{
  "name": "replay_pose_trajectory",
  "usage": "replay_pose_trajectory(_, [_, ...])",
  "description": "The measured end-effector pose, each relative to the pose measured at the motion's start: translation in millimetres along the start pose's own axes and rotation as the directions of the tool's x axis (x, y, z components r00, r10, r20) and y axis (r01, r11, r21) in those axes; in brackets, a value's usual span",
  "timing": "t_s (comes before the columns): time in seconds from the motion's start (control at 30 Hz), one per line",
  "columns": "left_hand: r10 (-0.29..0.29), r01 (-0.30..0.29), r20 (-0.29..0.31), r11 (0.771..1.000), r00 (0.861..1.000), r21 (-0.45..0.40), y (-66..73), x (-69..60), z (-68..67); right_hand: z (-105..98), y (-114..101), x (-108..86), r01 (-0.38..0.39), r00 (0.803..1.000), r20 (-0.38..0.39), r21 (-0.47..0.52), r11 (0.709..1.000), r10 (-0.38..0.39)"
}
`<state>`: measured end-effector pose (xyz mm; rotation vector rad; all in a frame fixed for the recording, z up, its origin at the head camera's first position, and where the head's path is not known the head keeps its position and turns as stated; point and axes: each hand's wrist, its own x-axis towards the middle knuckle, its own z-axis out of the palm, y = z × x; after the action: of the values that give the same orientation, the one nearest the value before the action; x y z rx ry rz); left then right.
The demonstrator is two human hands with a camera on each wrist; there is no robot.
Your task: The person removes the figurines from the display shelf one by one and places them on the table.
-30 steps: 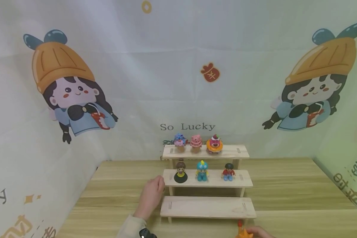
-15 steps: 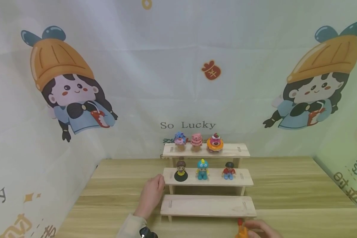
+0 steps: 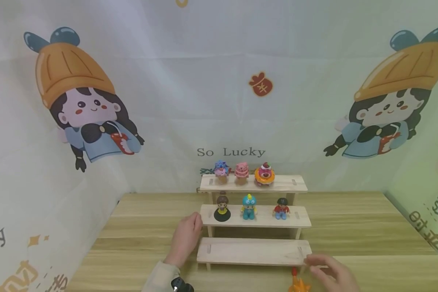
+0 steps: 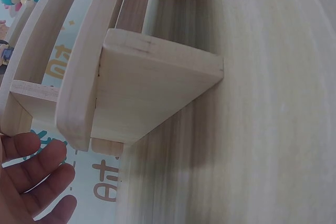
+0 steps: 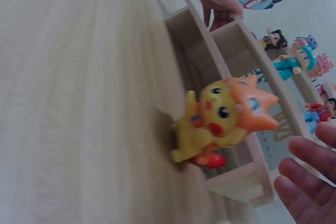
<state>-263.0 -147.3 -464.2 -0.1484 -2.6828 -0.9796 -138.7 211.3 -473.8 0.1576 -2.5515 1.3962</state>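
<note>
With six figures [image 3: 249, 209] on the rack [image 3: 248, 250], the yellow toy [image 5: 218, 115] seems what remains, on the desk [image 3: 146, 221] before the rack's right end beside my spread right hand [image 3: 336, 273], though I can't tell whether my left hand [image 3: 184, 239] grips the rack.

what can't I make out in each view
Head: lower body of the yellow-and-orange toy figure, cut off by bottom edge; fingertips of the left hand, hidden behind its knuckles.
Left wrist: rest of that hand, beyond left edge.
Right wrist: rest of the right hand, beyond right edge.
</note>
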Motion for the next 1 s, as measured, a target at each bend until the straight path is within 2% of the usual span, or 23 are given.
replay_pose_trajectory(0.1, [0.007,-0.007,0.0,1.0,1.0,0.005,0.4,0.1,-0.7,-6.4,-6.7,8.3,0.061,0.998,-0.031,-0.068,0.996,-0.064])
replay_pose_trajectory(0.2, [0.012,-0.012,0.0,1.0,1.0,0.006,0.5,0.3,-1.0,-14.3,-13.6,19.5,0.047,0.999,-0.009,-0.109,0.993,-0.048])
replay_pose_trajectory(0.27, [0.014,-0.014,0.001,1.0,1.0,0.009,0.6,0.5,-1.0,-19.4,-18.3,26.2,0.04,0.999,0.011,-0.126,0.991,-0.039])
replay_pose_trajectory(0.4, [0.014,-0.014,0.002,1.0,1.0,0.008,0.5,1.0,-0.6,-27.2,-25.5,35.6,0.109,0.994,0.024,-0.116,0.987,-0.107])
replay_pose_trajectory(0.67, [-0.009,0.008,0.017,1.0,1.0,0.009,-0.4,2.0,-1.9,-32.4,-34.7,58.5,0.311,0.948,-0.031,-0.11,0.944,-0.316])
replay_pose_trajectory(0.87, [-0.005,0.005,0.019,1.0,1.0,0.012,-1.1,2.1,-1.2,-35.2,-44.0,81.3,0.413,0.898,-0.087,-0.166,0.895,-0.43])
replay_pose_trajectory(1.0, [-0.001,0.001,0.015,1.0,1.0,0.003,-2.8,2.4,-0.1,-36.6,-48.3,95.4,0.418,0.891,-0.098,-0.2,0.886,-0.443])
